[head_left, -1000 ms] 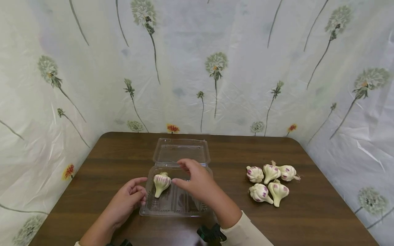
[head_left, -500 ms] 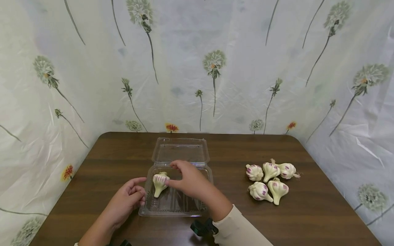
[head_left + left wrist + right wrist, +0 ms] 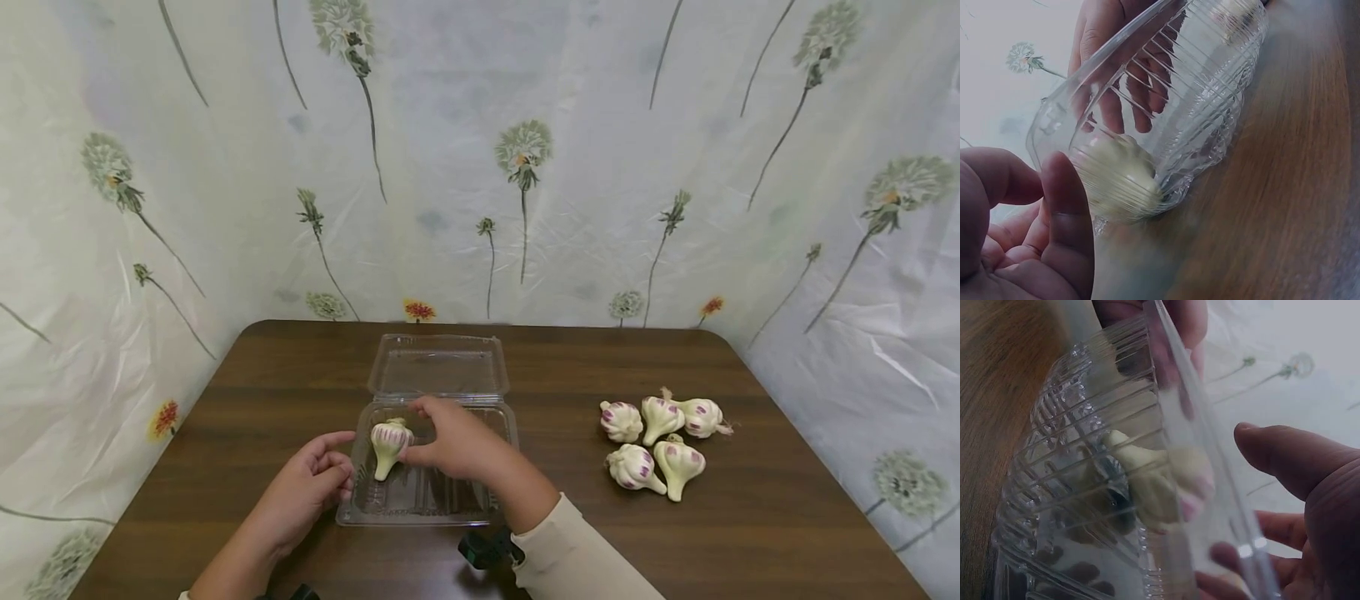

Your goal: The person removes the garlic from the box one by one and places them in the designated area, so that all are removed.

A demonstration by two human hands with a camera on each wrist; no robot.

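Note:
A clear plastic clamshell container (image 3: 420, 526) stands unfolded on the table, one garlic bulb (image 3: 390, 446) with purple streaks lying in its left part. My right hand (image 3: 457, 442) reaches over the tray, thumb beside the bulb and fingers spread past its root end. In the right wrist view the thumb (image 3: 1272, 450) stays apart from the garlic, which shows through the ribbed wall. My left hand (image 3: 307, 483) is at the container's left edge with loosely bent fingers. In the left wrist view its thumb (image 3: 1063, 200) overlaps the rim's corner.
Several more garlic bulbs (image 3: 632, 467) lie grouped to the right on the brown wooden table (image 3: 555, 375). The lid (image 3: 438, 367) lies back behind the tray. A curtain (image 3: 420, 150) with a dandelion print hangs along the table's back and sides.
My right hand has shifted left, bringing its thumb beside the bulb in the tray. The left hand and the bulbs on the right keep their places.

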